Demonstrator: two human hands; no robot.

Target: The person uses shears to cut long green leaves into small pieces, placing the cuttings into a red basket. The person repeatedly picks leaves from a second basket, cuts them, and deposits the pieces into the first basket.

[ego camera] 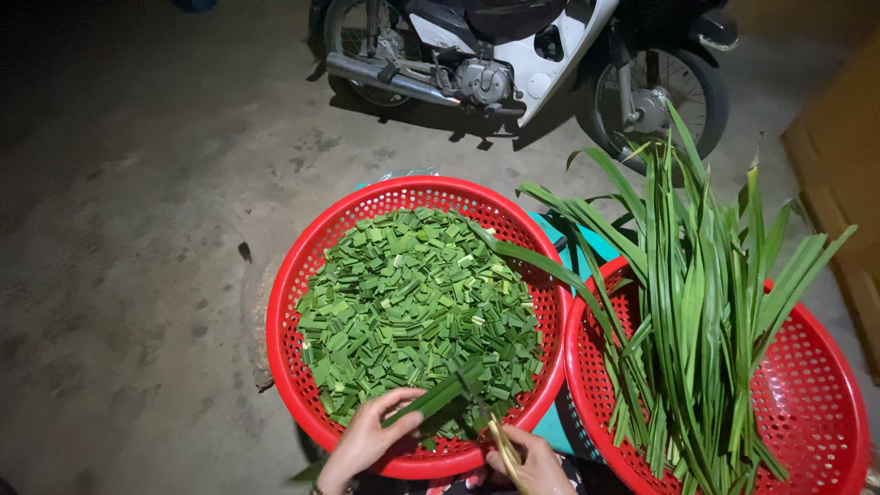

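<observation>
Low at the bottom centre of the frame, two bare hands work over the near rim of a red perforated basket (291,275). Left hand (368,434) closed around a bundle of long green leaves (440,396), thumb on top, fingers curled beneath; the bundle angles up and to the right, its cut end over the basket. Right hand (532,463) wrapped around the yellowish handles of a pair of scissors (495,431); blades point up-left toward the bundle's end. Whether the blades are parted or touching the leaf: cannot tell, too dim and small.

Basket fills the centre of the frame, heaped with chopped green leaf pieces (417,307), short rectangular bits, some with pale cut edges. One uncut leaf lies across its upper right rim.

Lower right: a second red basket (816,385), touching or just beside the first, holding a sheaf of whole long leaves (697,302), tips fanning toward the upper right and past the rim. Teal surface (557,426) shows between and beneath the two baskets.

Top centre: a parked motorbike (522,55), white body panel, engine and both wheels partly seen. Bare concrete floor (128,229), stained, takes the left half. Brown cardboard box (839,165) at the right edge.
</observation>
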